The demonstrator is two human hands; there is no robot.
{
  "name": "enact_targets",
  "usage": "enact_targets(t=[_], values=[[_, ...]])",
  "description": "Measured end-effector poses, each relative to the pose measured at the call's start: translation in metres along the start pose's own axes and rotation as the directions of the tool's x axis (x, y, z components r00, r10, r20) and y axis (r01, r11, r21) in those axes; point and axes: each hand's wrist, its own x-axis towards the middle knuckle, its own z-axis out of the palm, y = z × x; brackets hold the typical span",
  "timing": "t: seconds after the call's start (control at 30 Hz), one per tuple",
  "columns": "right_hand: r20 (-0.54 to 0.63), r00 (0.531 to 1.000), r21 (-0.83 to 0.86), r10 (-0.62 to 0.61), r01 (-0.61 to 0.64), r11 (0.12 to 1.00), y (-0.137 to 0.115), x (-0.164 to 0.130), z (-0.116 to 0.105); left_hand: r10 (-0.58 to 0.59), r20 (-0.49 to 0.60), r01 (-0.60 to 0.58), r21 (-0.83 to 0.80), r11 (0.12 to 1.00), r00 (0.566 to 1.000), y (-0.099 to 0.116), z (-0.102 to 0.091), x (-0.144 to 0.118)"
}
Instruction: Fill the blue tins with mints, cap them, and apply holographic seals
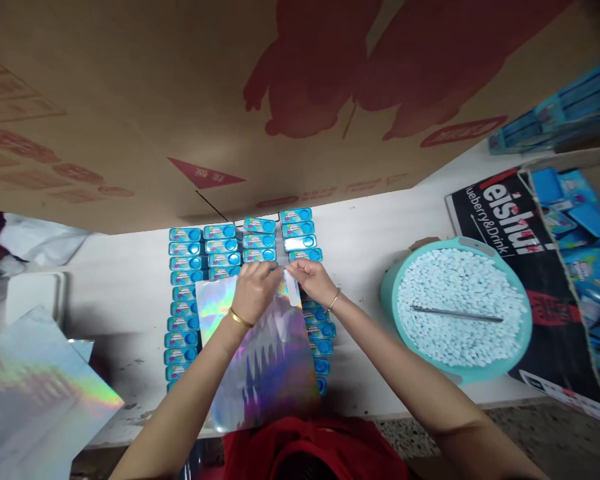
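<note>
Both hands meet over the top edge of a holographic sheet [260, 353]: the left hand [254, 290] pinches the sheet, the right hand [314, 279] pinches a small white sticker [293, 288] at its corner. Beneath and beyond them lie rows of blue tins [220, 247]. I judge the stickering partly done. Right of the hands sits a teal basin [523, 313] of white tablets; the white tabletop [120, 293] carries all, under a cardboard box [130, 100].
</note>
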Motion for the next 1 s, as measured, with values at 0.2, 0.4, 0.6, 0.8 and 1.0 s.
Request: enact_targets(t=[0.2,0.4,0.6,0.8,1.0], values=[[-0.063,0.997,0.013,0.037,-0.036,0.999,0.011,0.003,0.000,0.031,-0.111,-0.028,0.023,0.999,0.993,0.006,0.005,-0.007],[-0.082,0.996,-0.052,-0.030,0.026,0.998,0.019,0.007,-0.003,0.041,-0.065,-0.049,-0.127,0.991,0.997,0.026,-0.016,-0.029],[-0.090,0.984,-0.235,-0.154,0.130,0.963,0.014,0.002,-0.001,-0.379,0.026,0.289,-0.693,0.660,0.925,0.043,-0.065,-0.031],[-0.241,0.934,-0.120,-0.262,0.239,0.964,-0.014,-0.019,-0.010,-0.721,0.214,0.340,-0.940,0.032,0.659,0.032,-0.058,0.012],[-0.180,0.983,0.186,-0.036,0.070,0.980,-0.028,-0.025,-0.018,-0.742,0.315,0.369,-0.924,-0.098,0.592,0.030,-0.027,0.038]])
